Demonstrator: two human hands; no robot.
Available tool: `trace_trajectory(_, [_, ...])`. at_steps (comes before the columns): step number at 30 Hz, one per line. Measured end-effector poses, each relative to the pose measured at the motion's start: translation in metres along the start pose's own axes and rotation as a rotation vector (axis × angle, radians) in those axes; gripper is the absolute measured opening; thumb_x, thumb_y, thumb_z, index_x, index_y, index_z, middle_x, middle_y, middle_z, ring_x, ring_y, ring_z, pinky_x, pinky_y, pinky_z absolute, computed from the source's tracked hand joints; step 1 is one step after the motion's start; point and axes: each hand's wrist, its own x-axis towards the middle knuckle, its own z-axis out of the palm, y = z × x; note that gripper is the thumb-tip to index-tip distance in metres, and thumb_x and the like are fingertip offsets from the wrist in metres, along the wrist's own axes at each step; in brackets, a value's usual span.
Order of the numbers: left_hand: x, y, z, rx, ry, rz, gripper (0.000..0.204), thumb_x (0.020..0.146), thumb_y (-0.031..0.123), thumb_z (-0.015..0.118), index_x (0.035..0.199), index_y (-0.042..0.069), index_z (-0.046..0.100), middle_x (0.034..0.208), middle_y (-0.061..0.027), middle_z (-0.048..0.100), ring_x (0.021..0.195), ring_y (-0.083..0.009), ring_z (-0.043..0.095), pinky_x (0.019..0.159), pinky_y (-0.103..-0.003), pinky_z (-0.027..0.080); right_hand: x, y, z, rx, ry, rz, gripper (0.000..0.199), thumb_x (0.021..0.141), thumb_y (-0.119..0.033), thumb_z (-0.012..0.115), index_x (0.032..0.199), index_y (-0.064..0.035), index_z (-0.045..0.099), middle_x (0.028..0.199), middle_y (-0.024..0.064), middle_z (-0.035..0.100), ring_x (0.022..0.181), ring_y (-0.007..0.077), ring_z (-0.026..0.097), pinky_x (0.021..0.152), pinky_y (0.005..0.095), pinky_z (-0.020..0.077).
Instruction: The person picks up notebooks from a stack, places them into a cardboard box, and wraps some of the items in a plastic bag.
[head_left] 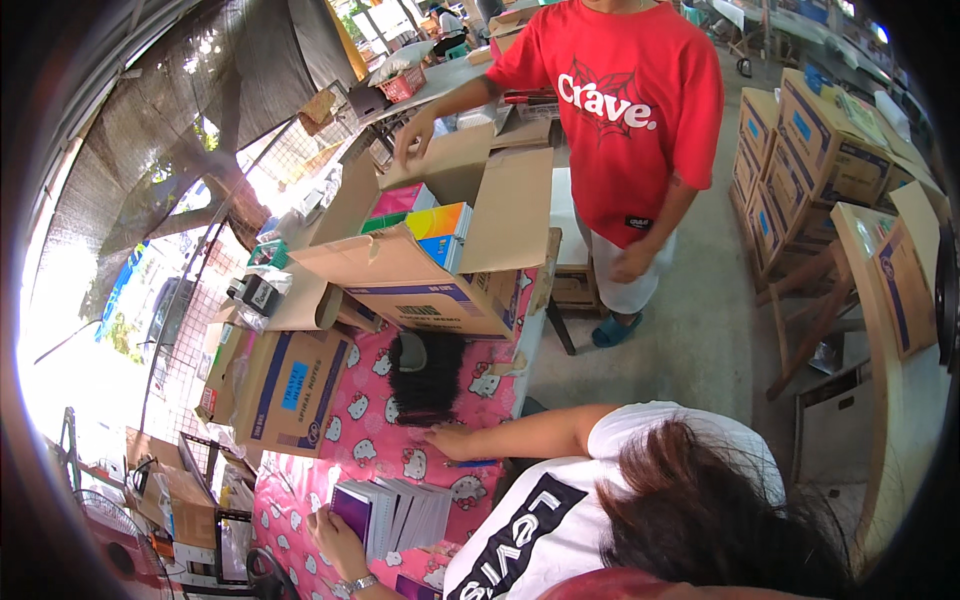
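Note:
My left hand (340, 542), with a metal-banded watch at the wrist, curls around the end of a row of spiral notebooks (408, 515). The notebook at that end has a purple cover, and the white page edges of the others fan out to the right. Farther up the table my right hand (448, 440) rests with its fingers stretched out, holding nothing that I can see. Just beyond its fingertips lies a black shaggy item (425, 375) with a grey patch. A thin blue object (478, 463) sits beside that hand. Another purple cover (415, 588) shows at the lower edge.
A pink patterned cloth (375, 400) covers the table. An open carton (430, 300) at the far end holds colourful packs; a brown carton (295, 390) stands left. Across from me a co-worker in a red shirt (625, 130) reaches over the open carton. Stacked cartons (810, 150) stand right.

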Motion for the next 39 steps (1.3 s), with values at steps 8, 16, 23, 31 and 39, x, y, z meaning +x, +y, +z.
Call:
trace_trajectory(8, [-0.007, 0.009, 0.002, 0.006, 0.048, -0.026, 0.023, 0.09, 0.009, 0.048, 0.103, -0.004, 0.062, 0.098, -0.0207, 0.055, 0.094, -0.0387, 0.053, 0.082, -0.048, 0.041, -0.033, 0.059, 0.007, -0.161, 0.083, -0.353, 0.039, 0.085, -0.022, 0.059, 0.119, -0.0027, 0.057, 0.123, 0.0134, 0.055, 0.115, 0.031, 0.052, 0.098, 0.0434, 0.0429])
trace_trajectory(16, [-0.007, 0.008, 0.0, 0.062, -0.006, -0.034, 0.023, 0.09, 0.008, 0.047, 0.104, -0.004, 0.061, 0.101, -0.0199, 0.056, 0.099, -0.0375, 0.052, 0.087, -0.047, 0.041, -0.039, 0.06, 0.006, -0.144, 0.121, -0.324, 0.039, 0.082, -0.025, 0.061, 0.115, -0.0043, 0.06, 0.123, 0.0114, 0.057, 0.115, 0.0293, 0.053, 0.098, 0.0426, 0.0422])
trace_trajectory(23, [-0.005, 0.016, -0.002, 0.11, -0.022, -0.012, 0.022, 0.09, 0.007, 0.048, 0.105, -0.004, 0.061, 0.103, -0.0204, 0.055, 0.099, -0.0381, 0.051, 0.088, -0.047, 0.04, -0.041, 0.059, -0.001, -0.165, 0.155, -0.353, 0.033, 0.083, -0.022, 0.057, 0.111, -0.0059, 0.062, 0.115, 0.009, 0.059, 0.109, 0.0273, 0.055, 0.092, 0.0411, 0.0437])
trace_trajectory(31, [0.005, -0.008, -0.002, -0.045, -0.116, -0.004, 0.026, 0.09, 0.007, 0.046, 0.107, -0.005, 0.062, 0.102, -0.0229, 0.061, 0.095, -0.04, 0.058, 0.085, -0.045, 0.045, -0.046, 0.054, -0.005, -0.113, 0.233, -0.41, 0.029, 0.082, -0.025, 0.059, 0.105, -0.0072, 0.061, 0.106, 0.0081, 0.06, 0.1, 0.0273, 0.057, 0.088, 0.0407, 0.044])
trace_trajectory(39, [0.03, -0.004, -0.043, -0.139, -0.162, -0.031, 0.027, 0.092, 0.01, 0.05, 0.111, -0.004, 0.063, 0.103, -0.0222, 0.065, 0.094, -0.0354, 0.063, 0.083, -0.041, 0.048, -0.045, 0.05, -0.008, -0.287, 0.213, -0.413, 0.025, 0.083, -0.026, 0.059, 0.1, -0.0087, 0.06, 0.101, 0.0073, 0.06, 0.099, 0.0257, 0.058, 0.087, 0.0399, 0.043])
